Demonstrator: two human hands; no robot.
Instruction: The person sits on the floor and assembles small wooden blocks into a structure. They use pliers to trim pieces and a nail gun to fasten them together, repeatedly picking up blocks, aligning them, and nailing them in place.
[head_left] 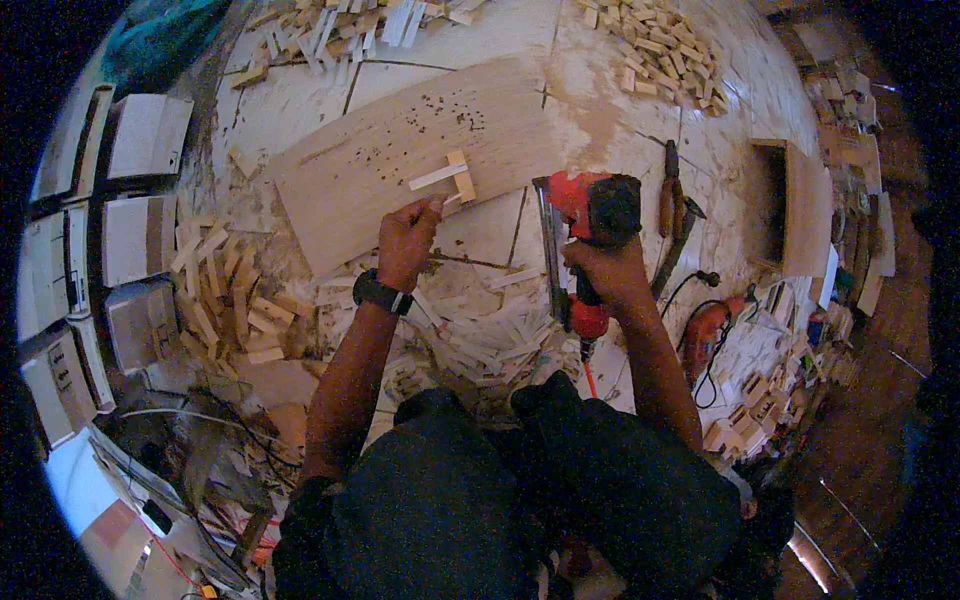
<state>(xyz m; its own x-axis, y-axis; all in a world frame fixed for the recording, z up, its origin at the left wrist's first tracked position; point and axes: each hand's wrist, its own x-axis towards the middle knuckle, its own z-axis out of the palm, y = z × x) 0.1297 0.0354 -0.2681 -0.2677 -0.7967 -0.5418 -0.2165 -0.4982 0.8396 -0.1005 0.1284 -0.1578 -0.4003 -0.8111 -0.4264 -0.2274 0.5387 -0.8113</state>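
Observation:
My right hand (612, 268) is wrapped round the handle of a red and black nail gun (590, 195). A red hose runs down from the gun's lower end. My left hand (408, 240), with a dark watch at its wrist, is closed with its fingertips on the end of a short wood strip (452, 201). That strip meets a small wooden piece (463, 185) with another pale strip (435, 178) on its far side, together making a U shape. They lie on a broad wooden board (340, 195) on the floor, whose surface carries many small dark marks or bits.
Loose wood strips (240, 290) are heaped at left, and more (480, 330) lie before my knees. Small blocks (660, 50) are piled at far right. Pliers (670, 195), a hammer (678, 240), a red corded power tool (705, 335) and an open wooden box (790, 205) stand right.

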